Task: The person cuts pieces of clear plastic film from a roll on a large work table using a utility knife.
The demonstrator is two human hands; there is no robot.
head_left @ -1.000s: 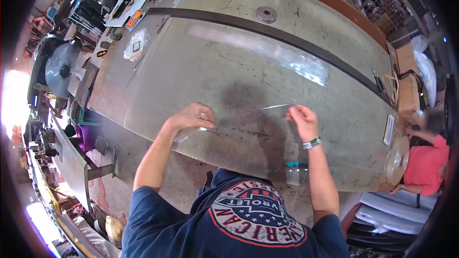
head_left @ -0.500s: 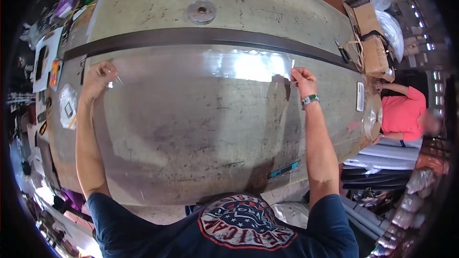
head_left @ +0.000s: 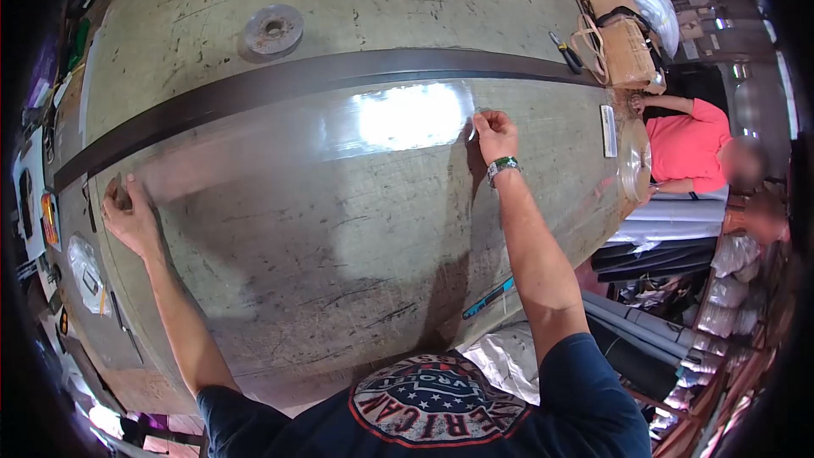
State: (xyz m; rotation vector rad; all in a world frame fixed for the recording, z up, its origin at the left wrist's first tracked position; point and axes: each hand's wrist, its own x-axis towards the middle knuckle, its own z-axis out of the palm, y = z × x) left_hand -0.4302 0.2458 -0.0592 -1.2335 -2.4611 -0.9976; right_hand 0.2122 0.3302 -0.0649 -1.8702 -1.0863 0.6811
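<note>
A clear plastic film strip [head_left: 322, 131] lies stretched across the worktable [head_left: 339, 237], with bright glare on its right part. At its right end, my right hand [head_left: 498, 137] is closed in a pinch on the film's edge. By the left end is my left hand [head_left: 134, 219], its thumb and fingers apart in a curve; I see nothing held in them. Along the strip's far side runs a long dark flat bar [head_left: 339, 72]. Beyond the bar sits a roll of clear tape or film [head_left: 288, 34], lying flat.
A blue-and-black cutter [head_left: 489, 298] lies near the front edge. Yellow-black pliers [head_left: 566, 53] and a cardboard box [head_left: 629, 53] are at the far right. A person in a pink shirt [head_left: 691, 144] works beside a large clear roll [head_left: 632, 159]. A plastic bag [head_left: 87, 276] lies at left.
My view has turned, so the roll and bar sit further left. My left hand has moved outward and nearer me, its fingers now spread from a pinch. My right hand still pinches the film.
</note>
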